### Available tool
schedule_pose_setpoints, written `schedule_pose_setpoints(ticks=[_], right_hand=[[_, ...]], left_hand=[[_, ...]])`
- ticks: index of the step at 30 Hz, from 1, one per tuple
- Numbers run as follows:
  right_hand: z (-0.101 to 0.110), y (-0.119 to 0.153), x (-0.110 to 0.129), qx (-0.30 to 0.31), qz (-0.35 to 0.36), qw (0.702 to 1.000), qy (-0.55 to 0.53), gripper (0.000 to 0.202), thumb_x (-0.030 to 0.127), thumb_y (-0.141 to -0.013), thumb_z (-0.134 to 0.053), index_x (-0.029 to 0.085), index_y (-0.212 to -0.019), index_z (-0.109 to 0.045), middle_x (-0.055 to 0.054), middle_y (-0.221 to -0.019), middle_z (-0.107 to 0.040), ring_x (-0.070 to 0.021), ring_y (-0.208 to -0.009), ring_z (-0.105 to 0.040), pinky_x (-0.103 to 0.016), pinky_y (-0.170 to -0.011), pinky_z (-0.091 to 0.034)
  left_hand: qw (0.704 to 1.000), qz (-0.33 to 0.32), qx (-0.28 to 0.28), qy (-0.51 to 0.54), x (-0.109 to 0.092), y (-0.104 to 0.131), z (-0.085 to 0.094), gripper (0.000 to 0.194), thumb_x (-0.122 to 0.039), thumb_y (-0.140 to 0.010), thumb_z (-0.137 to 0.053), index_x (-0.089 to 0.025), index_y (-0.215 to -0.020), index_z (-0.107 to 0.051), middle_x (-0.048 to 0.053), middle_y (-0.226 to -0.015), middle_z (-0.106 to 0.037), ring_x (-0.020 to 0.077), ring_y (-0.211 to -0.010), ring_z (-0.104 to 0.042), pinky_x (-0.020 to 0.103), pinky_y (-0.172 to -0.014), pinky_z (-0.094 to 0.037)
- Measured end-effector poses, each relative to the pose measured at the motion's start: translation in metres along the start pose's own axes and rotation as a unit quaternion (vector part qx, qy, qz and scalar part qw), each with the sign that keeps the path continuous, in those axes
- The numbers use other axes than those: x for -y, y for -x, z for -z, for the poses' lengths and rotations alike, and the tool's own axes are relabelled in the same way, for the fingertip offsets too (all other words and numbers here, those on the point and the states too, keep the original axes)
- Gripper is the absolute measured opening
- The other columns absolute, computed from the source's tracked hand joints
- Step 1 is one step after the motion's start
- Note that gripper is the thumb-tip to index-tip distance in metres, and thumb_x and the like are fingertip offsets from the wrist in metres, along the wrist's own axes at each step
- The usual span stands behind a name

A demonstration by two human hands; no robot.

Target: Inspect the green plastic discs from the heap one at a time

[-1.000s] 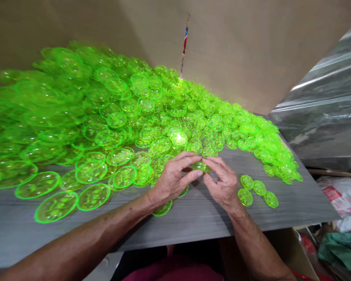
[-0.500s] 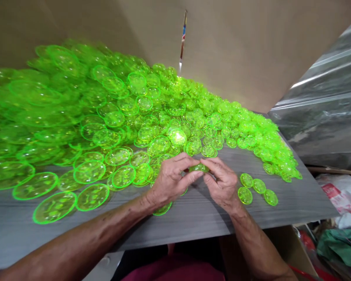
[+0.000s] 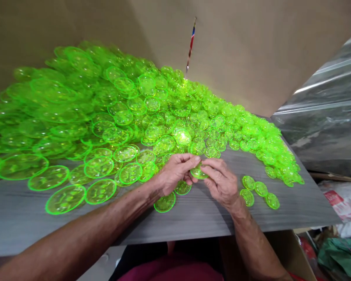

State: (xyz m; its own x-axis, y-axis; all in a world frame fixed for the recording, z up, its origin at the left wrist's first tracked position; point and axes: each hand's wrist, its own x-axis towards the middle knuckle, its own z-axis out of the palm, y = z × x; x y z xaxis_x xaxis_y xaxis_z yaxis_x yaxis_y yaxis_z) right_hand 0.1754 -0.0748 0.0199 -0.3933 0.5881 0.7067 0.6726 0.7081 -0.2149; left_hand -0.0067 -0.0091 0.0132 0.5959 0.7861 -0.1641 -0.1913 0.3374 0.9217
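Note:
Between my two hands, a little above the table's front part, is a clear neon-green plastic disc [image 3: 199, 171] with a raised middle. My left hand [image 3: 177, 169] pinches its left edge between thumb and fingers. On its right edge, the fingers of my right hand [image 3: 222, 181] are closed. Loose discs of the same kind [image 3: 165, 202] lie under and beside my left wrist. Several more discs [image 3: 261, 189] rest in a small group just right of my right hand.
A large heap of green discs [image 3: 119, 109] covers the back and left of the grey table [image 3: 193, 222]. A thin striped stick [image 3: 191, 47] stands against the brown board [image 3: 236, 50] behind. Clear plastic sheeting [image 3: 324, 113] hangs at right, above bags [image 3: 342, 207]. An open cardboard box [image 3: 286, 249] sits below the edge.
The disc in my hands has been tilted, so more of its face shows. My left thumb has moved up along its edge. The view has shifted slightly left.

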Motion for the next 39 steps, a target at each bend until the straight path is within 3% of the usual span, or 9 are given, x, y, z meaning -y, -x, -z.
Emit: schedule_pose_setpoints(ticks=[3, 7, 10, 17, 23, 27, 33, 36, 39], right_hand=[[0.0, 0.002, 0.0, -0.013, -0.043, 0.998, 0.035, 0.032, 0.02, -0.098, -0.061, 0.024, -0.129, -0.066, -0.01, -0.112, -0.076, -0.0231, -0.103, -0.075, -0.041, -0.088, -0.066], [0.001, 0.0, 0.001, -0.045, -0.068, 0.996, 0.045, 0.027, 0.021, -0.097, -0.061, 0.023, -0.124, -0.067, -0.008, -0.102, -0.078, -0.0219, -0.093, -0.076, -0.038, -0.081, -0.067], [0.001, -0.001, 0.005, -0.054, -0.07, 0.996, 0.034, 0.029, 0.019, -0.097, -0.06, 0.022, -0.125, -0.066, -0.007, -0.098, -0.079, -0.0213, -0.089, -0.076, -0.036, -0.078, -0.066], [-0.001, 0.0, 0.008, -0.033, -0.099, 0.994, 0.019, 0.026, 0.021, -0.096, -0.06, 0.023, -0.12, -0.069, -0.005, -0.092, -0.078, -0.02, -0.079, -0.074, -0.034, -0.074, -0.064], [0.007, 0.002, -0.002, 0.006, -0.147, 0.989, 0.002, 0.018, 0.02, -0.095, -0.063, 0.023, -0.111, -0.07, -0.003, -0.092, -0.077, -0.0181, -0.08, -0.072, -0.032, -0.074, -0.062], [0.02, 0.027, 0.0, 0.085, -0.157, 0.98, 0.083, 0.022, 0.011, -0.091, -0.061, 0.021, -0.109, -0.07, -0.008, -0.103, -0.075, -0.0227, -0.093, -0.071, -0.038, -0.084, -0.061], [0.039, 0.067, 0.016, 0.136, -0.144, 0.968, 0.153, 0.033, 0.001, -0.081, -0.059, 0.02, -0.107, -0.07, -0.012, -0.113, -0.072, -0.0268, -0.104, -0.068, -0.045, -0.089, -0.06], [0.046, 0.064, 0.017, 0.114, -0.15, 0.969, 0.157, 0.041, -0.001, -0.08, -0.054, 0.022, -0.109, -0.071, -0.011, -0.116, -0.071, -0.0253, -0.106, -0.069, -0.045, -0.092, -0.059], [0.04, 0.052, 0.011, 0.041, -0.17, 0.969, 0.173, 0.037, 0.004, -0.089, -0.05, 0.023, -0.113, -0.07, -0.008, -0.112, -0.071, -0.0216, -0.102, -0.07, -0.039, -0.091, -0.058]], left_hand=[[0.986, -0.114, -0.012, -0.122, -0.001, 0.002, 0.001, 0.042, -0.057, -0.09, -0.066, -0.017, -0.092, -0.077, 0.006, -0.082, -0.076, 0.0154, -0.065, -0.069, 0.027, -0.058, -0.057], [0.909, -0.329, -0.001, -0.254, 0.001, 0.002, 0.005, 0.023, -0.037, -0.09, -0.072, -0.022, -0.106, -0.079, 0.007, -0.108, -0.079, 0.0202, -0.099, -0.073, 0.035, -0.089, -0.061], [0.869, -0.394, 0.006, -0.299, 0.003, 0.003, 0.008, 0.021, -0.028, -0.091, -0.073, -0.023, -0.11, -0.078, 0.007, -0.107, -0.08, 0.0186, -0.097, -0.074, 0.034, -0.089, -0.061], [0.839, -0.409, -0.009, -0.36, 0.006, 0.004, 0.007, 0.02, -0.033, -0.096, -0.067, -0.02, -0.108, -0.076, 0.006, -0.09, -0.077, 0.0171, -0.082, -0.071, 0.03, -0.074, -0.059], [0.866, -0.373, -0.033, -0.332, 0.013, -0.003, 0.005, 0.028, -0.038, -0.097, -0.063, -0.021, -0.115, -0.075, 0.008, -0.102, -0.078, 0.0182, -0.089, -0.072, 0.033, -0.083, -0.06], [0.88, -0.339, -0.095, -0.319, 0.01, -0.004, 0.006, 0.041, -0.04, -0.097, -0.061, -0.017, -0.13, -0.068, 0.01, -0.113, -0.075, 0.019, -0.093, -0.071, 0.033, -0.082, -0.06], [0.875, -0.35, -0.102, -0.317, 0.013, -0.008, 0.005, 0.03, -0.035, -0.095, -0.06, -0.017, -0.112, -0.075, 0.007, -0.105, -0.075, 0.0152, -0.08, -0.068, 0.027, -0.072, -0.059], [0.877, -0.353, -0.096, -0.311, 0.017, -0.009, 0.004, 0.03, -0.034, -0.094, -0.06, -0.015, -0.113, -0.075, 0.008, -0.105, -0.075, 0.0144, -0.077, -0.067, 0.026, -0.068, -0.058], [0.873, -0.362, -0.102, -0.312, 0.018, -0.01, 0.004, 0.03, -0.032, -0.094, -0.06, -0.015, -0.113, -0.074, 0.009, -0.107, -0.074, 0.0138, -0.077, -0.067, 0.027, -0.07, -0.058]])
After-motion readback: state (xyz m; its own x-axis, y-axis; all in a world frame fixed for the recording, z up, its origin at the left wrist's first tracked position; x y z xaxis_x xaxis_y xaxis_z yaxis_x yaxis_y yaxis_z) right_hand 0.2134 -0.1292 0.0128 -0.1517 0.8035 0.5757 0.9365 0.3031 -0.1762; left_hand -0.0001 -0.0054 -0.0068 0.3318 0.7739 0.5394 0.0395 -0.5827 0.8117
